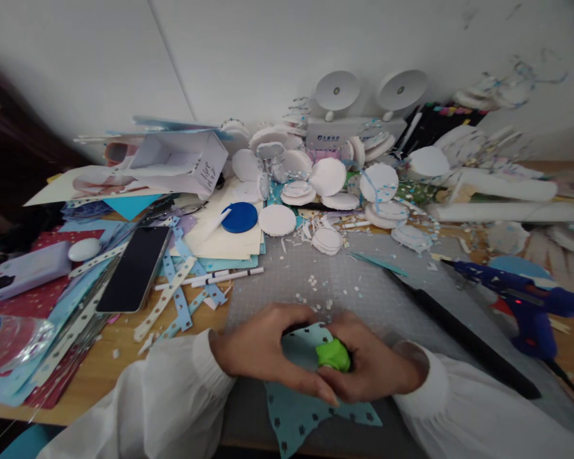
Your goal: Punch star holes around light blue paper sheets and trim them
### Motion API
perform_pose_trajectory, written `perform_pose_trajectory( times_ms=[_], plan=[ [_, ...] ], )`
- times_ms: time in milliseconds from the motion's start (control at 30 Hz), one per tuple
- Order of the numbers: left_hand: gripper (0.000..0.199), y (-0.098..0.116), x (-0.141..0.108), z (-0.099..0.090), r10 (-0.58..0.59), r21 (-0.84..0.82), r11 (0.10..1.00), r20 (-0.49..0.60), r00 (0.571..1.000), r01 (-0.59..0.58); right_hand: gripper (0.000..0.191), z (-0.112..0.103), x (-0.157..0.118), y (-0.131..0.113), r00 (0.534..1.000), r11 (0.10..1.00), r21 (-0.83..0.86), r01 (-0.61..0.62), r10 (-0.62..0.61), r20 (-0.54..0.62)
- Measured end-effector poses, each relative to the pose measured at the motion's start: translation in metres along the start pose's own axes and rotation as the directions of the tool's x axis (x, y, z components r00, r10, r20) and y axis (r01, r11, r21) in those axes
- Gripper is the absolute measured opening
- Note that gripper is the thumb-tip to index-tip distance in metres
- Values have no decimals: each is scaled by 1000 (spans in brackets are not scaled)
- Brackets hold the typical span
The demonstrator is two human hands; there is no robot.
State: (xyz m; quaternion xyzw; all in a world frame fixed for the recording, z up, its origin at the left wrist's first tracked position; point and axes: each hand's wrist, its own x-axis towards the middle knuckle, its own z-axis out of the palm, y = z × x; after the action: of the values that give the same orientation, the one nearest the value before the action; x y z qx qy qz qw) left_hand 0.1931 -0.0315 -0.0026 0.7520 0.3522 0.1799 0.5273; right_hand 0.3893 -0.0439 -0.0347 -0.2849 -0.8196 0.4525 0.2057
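Observation:
My right hand (377,362) is closed around a bright green craft punch (333,355), part of it hidden by the fingers. With curved fingers, my left hand (263,344) grips a sheet of light blue paper (296,411) by its side. Small dark-looking cut-outs run along the paper's edges, and its lower part hangs toward the front edge of the table. The punch lies against the paper between both hands. Tiny paper scraps (313,280) are scattered on the grey cutting mat (277,293) just beyond my fingers.
Right of my hands lie a black-handled knife-like tool (473,341) and a blue glue gun (521,296) with a red light. Punched paper strips (176,287) and a phone (134,271) are at left. White discs (328,177) crowd the back, near a white box (176,159).

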Motion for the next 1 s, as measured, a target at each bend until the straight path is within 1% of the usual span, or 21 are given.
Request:
perform_pose_trajectory(
  times_ms=[33, 100, 167, 233, 367, 500, 533, 600, 667, 733, 800, 900, 933, 1000],
  plan=[
    [46, 0, 0, 1, 21, 4, 1000, 1, 1000, -21, 30, 0, 1, 0, 1000, 1000, 27, 1, -1, -10],
    [40, -2, 0, 3, 106, -30, 994, -5, 994, -106, 33, 1, 3, -1, 1000, 996, 87, -4, 6, -20],
    [34, -6, -1, 6, 181, -86, 979, -19, 983, -182, 34, 1, 4, -1, 1000, 995, 94, -16, 18, -20],
    [29, -10, -3, 9, 204, -104, 973, -39, 978, -207, 34, 1, 4, 0, 999, 995, 97, -23, 25, -20],
    [32, -11, -3, 14, 145, -61, 987, -75, 987, -149, 35, 1, 2, 4, 1000, 986, 166, -11, 15, -22],
    [38, -6, -2, 11, 57, -2, 998, -72, 996, -57, 39, 3, 3, 4, 999, 981, 195, -15, 23, -40],
    [39, -5, -1, 9, 60, -1, 998, -68, 996, -60, 40, 3, 3, 3, 999, 980, 198, -16, 24, -37],
    [37, -5, -1, 7, 112, -29, 993, -46, 993, -113, 41, 5, 4, 2, 999, 980, 198, -5, 13, -44],
    [34, -7, -1, 7, 172, -61, 983, -29, 985, -173, 42, 6, 4, 2, 997, 984, 175, 21, -8, -79],
    [33, -9, -1, 8, 187, -66, 980, -18, 982, -188, 41, 7, 4, 2, 993, 988, 146, 45, -29, -113],
    [35, -10, 0, 9, 153, -46, 987, -27, 988, -154, 41, 8, 4, 2, 992, 987, 154, 41, -22, -126],
    [39, -8, 0, 6, 53, -65, 996, -25, 998, -54, 39, 7, 5, 1, 994, 974, 226, -11, 35, -104],
    [40, -7, 1, 4, 21, -98, 995, -2, 1000, -21, 38, 6, 6, 0, 994, 970, 243, -32, 56, -95],
    [38, -5, 1, -2, -10, -187, 982, 77, 997, 24, 34, 4, 7, -2, 991, 969, 238, -70, 94, -91]
  ],
)
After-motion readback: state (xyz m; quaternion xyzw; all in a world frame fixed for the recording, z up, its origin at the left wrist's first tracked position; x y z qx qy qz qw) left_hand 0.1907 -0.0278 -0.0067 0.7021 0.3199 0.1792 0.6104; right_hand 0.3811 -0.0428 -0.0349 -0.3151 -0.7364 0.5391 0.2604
